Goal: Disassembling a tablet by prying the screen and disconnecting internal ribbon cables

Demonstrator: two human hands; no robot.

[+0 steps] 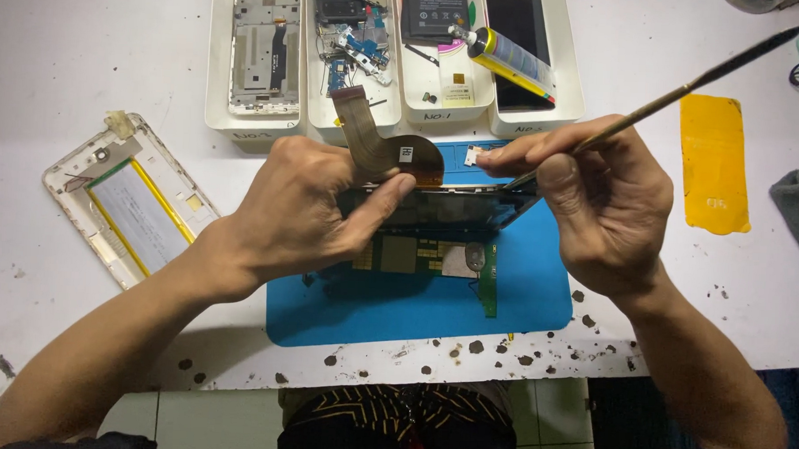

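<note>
On a stained white table [86,72], blue mat [539,291], left hand [298,216] fingers clamped on phone board [435,208], right hand [608,201] pinching brush [687,88].

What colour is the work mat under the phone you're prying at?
Blue. The mat shows best in the head view, below both hands.
</note>
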